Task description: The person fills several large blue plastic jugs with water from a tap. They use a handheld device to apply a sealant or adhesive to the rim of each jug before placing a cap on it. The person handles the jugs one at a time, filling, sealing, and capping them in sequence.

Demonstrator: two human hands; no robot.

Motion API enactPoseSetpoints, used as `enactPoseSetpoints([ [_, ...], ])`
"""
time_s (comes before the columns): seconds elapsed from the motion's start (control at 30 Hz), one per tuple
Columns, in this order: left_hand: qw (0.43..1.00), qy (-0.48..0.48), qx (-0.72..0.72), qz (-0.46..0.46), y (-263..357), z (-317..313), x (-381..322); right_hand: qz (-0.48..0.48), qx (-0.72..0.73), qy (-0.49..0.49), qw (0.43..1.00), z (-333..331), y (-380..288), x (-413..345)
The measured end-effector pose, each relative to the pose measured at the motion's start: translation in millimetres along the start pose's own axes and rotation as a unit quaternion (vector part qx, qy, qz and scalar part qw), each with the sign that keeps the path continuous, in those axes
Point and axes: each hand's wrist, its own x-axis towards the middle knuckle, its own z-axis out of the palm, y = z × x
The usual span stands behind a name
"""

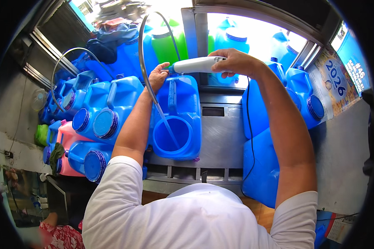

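My right hand (pixel 238 63) grips a white corded blower, a heat gun or hair dryer (pixel 195 65). Its front end points left, at the small blue spout (pixel 172 71) on the far side of a blue plastic water jug (pixel 188 93). My left hand (pixel 157 77) is at that spout with the index finger stretched out; whether it pinches anything is hidden. The jug stands in front of me on a metal counter. Its wide round mouth (pixel 189 137) is uncapped and faces me. A clear hose (pixel 142 53) arches over from behind and runs down into this mouth.
Capped blue jugs (pixel 95 102) and a pink one (pixel 70 140) crowd the left. More blue jugs (pixel 258 168) are stacked at right, beside the blower's black cord (pixel 251 130). A second hose (pixel 62 56) arches at left. Beyond the window frame (pixel 191 34) stand a green jug (pixel 171 46) and blue ones.
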Motion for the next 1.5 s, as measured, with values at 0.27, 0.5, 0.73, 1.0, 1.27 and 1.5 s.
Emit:
enactPoseSetpoints([
  [0.27, 0.992, 0.033, 0.085, 0.090, -27, -2, 28, 0.010, 0.048, 0.050, 0.998, 15, 26, -26],
  [0.5, 0.978, 0.148, -0.101, 0.109, -8, -15, -57, -0.026, 0.207, 0.225, 0.952, 74, 65, -101],
  [0.73, 0.951, 0.269, -0.147, 0.046, -108, 6, -259, 0.065, 0.392, 0.326, 0.858, 181, 94, -200],
  [1.0, 0.850, 0.185, -0.185, -0.457, -235, 122, -397, 0.235, 0.440, 0.242, 0.832, 267, 143, -290],
  [1.27, 0.772, 0.254, -0.361, -0.458, -284, 187, -326, 0.286, 0.453, 0.207, 0.818, 313, 181, -317],
  [1.5, 0.721, 0.336, -0.448, -0.408, -305, 197, -309, 0.288, 0.467, 0.171, 0.818, 334, 202, -308],
])
